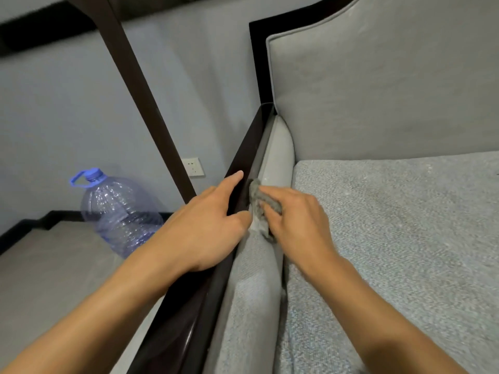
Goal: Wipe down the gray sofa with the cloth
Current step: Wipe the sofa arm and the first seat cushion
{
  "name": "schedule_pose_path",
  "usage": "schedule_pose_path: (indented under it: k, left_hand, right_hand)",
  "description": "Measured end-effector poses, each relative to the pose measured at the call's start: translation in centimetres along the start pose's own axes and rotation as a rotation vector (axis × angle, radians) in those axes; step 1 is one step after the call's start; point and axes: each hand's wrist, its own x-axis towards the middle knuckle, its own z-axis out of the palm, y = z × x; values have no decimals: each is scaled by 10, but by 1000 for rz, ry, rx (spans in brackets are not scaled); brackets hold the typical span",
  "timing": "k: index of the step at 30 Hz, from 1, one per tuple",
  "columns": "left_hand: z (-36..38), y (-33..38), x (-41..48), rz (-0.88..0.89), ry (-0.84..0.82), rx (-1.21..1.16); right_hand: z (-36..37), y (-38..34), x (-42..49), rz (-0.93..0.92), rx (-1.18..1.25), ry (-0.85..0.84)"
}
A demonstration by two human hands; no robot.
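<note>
The gray sofa fills the right half of the view, with a textured seat cushion, a smooth backrest and a padded left armrest edged by a dark wooden rail. My right hand grips a bunched gray cloth and presses it against the inner side of the armrest pad. My left hand rests on the dark rail just left of the cloth, index finger stretched forward along the wood and thumb touching the pad's edge.
A large clear plastic water bottle with a blue cap and handle stands on the pale floor left of the sofa. A dark slanted wooden post crosses in front of the gray wall. A white wall socket sits low behind it.
</note>
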Motion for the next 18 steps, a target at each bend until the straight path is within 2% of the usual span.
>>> schedule_pose_path:
  k: [7,11,16,18]
  left_hand:
    - [-1,3,-3,8,-2,39]
    - [-1,5,-4,3,-2,55]
    - [-2,8,-2,-7,-2,77]
    - [-3,9,-3,-15,-9,82]
  right_hand:
    - [-16,8,-31,-172,44,-129]
    - [5,10,4,-4,-11,-11]
    - [5,5,-22,58,343,-84]
    - [6,4,-19,52,346,-69]
